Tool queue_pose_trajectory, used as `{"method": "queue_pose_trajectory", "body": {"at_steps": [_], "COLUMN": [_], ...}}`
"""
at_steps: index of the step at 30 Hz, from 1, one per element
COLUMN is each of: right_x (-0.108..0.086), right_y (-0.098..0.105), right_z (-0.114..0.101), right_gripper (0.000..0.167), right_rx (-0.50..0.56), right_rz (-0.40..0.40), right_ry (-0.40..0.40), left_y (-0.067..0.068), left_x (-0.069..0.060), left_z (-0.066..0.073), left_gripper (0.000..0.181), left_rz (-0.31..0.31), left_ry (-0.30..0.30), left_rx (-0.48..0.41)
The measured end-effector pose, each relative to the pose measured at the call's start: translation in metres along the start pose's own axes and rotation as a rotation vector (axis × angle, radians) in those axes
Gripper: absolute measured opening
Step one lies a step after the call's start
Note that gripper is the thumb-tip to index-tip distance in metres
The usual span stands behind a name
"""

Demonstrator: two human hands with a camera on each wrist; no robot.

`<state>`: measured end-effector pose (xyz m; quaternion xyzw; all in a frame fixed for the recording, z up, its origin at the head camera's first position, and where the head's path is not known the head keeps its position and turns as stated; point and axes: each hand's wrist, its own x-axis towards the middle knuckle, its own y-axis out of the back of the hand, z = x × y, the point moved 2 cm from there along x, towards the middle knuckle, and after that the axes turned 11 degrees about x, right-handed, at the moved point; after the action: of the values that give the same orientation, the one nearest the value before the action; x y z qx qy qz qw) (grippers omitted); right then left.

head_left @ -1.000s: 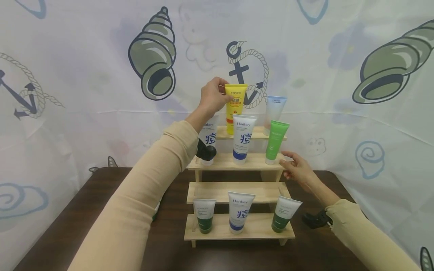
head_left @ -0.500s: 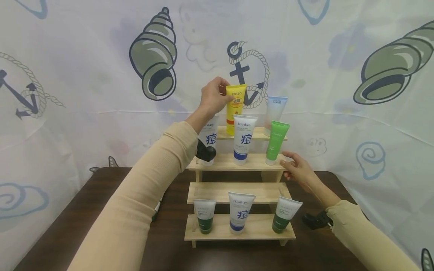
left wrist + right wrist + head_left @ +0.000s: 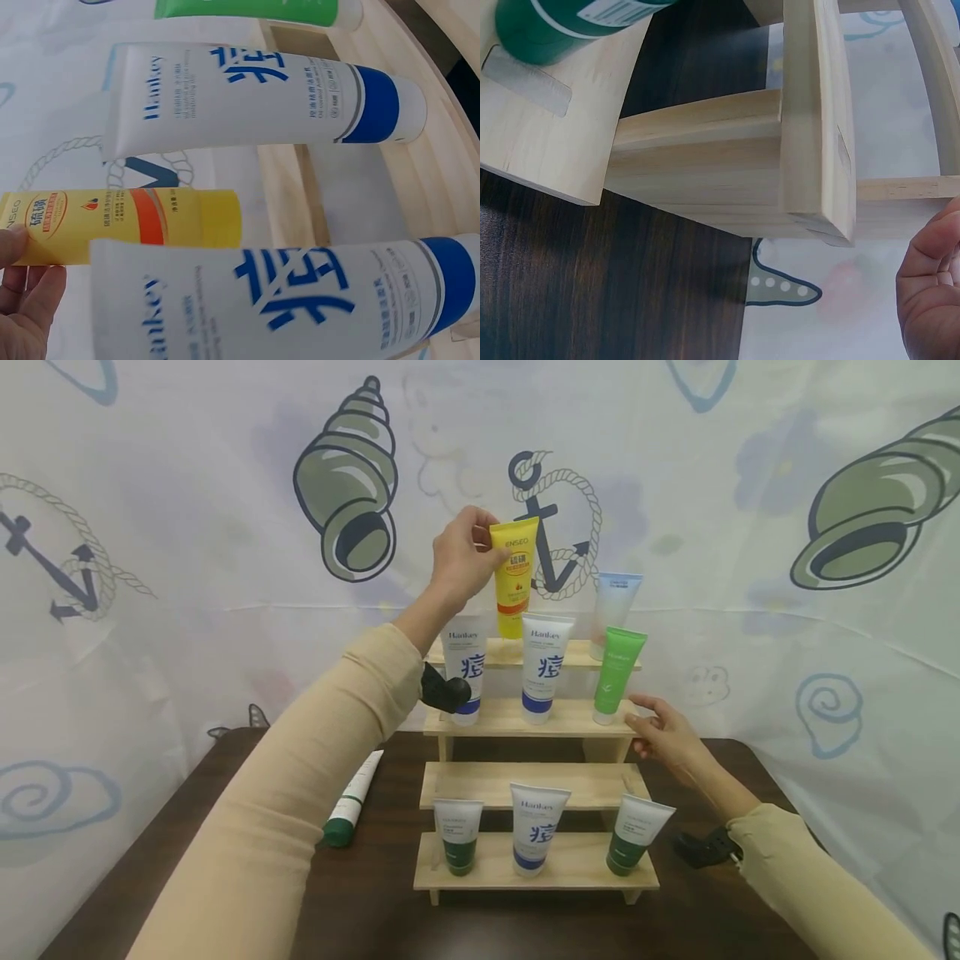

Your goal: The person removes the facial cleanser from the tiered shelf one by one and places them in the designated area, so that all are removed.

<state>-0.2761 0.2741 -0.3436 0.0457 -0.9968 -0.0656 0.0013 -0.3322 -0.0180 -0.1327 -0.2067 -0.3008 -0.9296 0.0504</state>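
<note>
My left hand [image 3: 461, 558] pinches a yellow squeeze tube [image 3: 514, 578] near its flat top end, thumb in front. The tube is upright with its base just above the top shelf of a tiered wooden display rack [image 3: 476, 783]. Its label and orange band show in the left wrist view, behind two white-and-blue tubes [image 3: 262, 94]. My right hand [image 3: 667, 735] grips the right end of the rack's second shelf from the top, beside a green tube [image 3: 619, 672]. The right wrist view cuts off its fingertips.
A pale blue tube [image 3: 617, 606] stands on the top shelf's right. The bottom shelf bears a white-and-blue tube [image 3: 536, 827] between two small green-and-white tubes [image 3: 457, 835]. Another green-and-white tube [image 3: 356, 793] lies on the dark table [image 3: 375, 893], left of the rack. A patterned cloth [image 3: 225, 510] hangs behind.
My left hand has raised the yellow tube off the top shelf and shifted slightly left. The tube lying on the table has come more into sight. My right hand stays at the shelf end.
</note>
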Motion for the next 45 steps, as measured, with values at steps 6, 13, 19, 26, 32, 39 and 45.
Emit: {"method": "queue_pose_trajectory", "body": {"at_steps": [6,13,19,26,32,39,45], "right_x": [0.000,0.001,0.000,0.000,-0.001,-0.002,-0.001], "right_y": [0.000,0.000,-0.001,0.000,0.000,0.002,0.000], "right_z": [-0.001,-0.001,-0.003,-0.003,-0.002,-0.001,-0.002], "right_gripper": [0.064,0.064,0.062,0.063,0.065,0.064,0.065], "right_rx": [0.021,0.024,0.050,0.053,0.044,0.012,0.009], "right_rz": [-0.009,-0.010,-0.016,-0.021,-0.021,-0.023,-0.029], "right_ry": [-0.006,-0.001,-0.012,-0.009,-0.006,0.009,-0.003], "left_y": [0.019,0.049,0.078,0.108,0.121,0.125,0.127], "left_x": [-0.002,-0.008,-0.014,-0.028,-0.045,-0.065,-0.086], "left_z": [0.000,-0.008,-0.023,-0.057,-0.094,-0.146,-0.194], "left_gripper": [0.032,0.031,0.031,0.030,0.038,0.043,0.045], "left_rz": [0.062,0.129,0.155,0.170,0.101,0.014,-0.061], "left_ry": [-0.005,-0.024,-0.008,0.063,0.139,0.154,0.200], "left_rx": [-0.045,-0.107,-0.163,-0.103,0.011,0.085,0.116]}}
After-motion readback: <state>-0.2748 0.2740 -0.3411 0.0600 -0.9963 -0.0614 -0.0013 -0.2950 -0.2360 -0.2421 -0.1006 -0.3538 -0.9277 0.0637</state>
